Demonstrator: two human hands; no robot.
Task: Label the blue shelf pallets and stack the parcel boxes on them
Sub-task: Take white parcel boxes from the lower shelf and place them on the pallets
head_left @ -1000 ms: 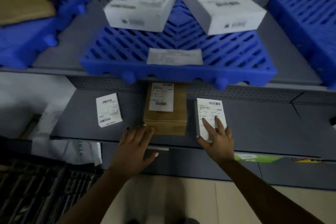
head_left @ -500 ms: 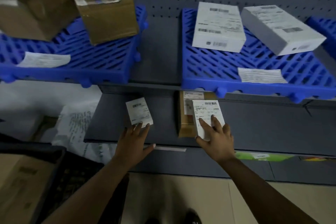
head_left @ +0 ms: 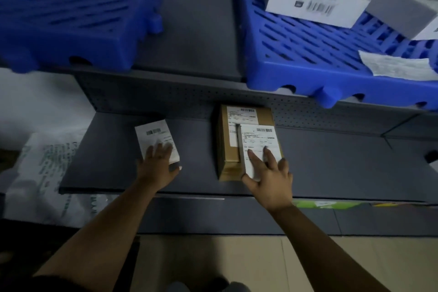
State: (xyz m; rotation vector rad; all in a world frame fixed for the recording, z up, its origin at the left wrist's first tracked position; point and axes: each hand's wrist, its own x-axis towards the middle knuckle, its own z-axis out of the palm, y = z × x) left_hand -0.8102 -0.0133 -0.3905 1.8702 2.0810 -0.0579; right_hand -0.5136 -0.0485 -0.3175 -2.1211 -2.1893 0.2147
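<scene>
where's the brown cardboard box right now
In the head view the brown cardboard box lies on the lower grey shelf, centre, under the right blue pallet, with the white parcel under the right hand overlapping it.

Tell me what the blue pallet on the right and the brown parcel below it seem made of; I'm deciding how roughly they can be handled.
Blue pallet: looks like moulded plastic, uniform colour, slightly glossy, slotted grid with rounded feet. Brown parcel: probably cardboard, matte tan with a white printed label; I cannot tell its thickness.
</scene>
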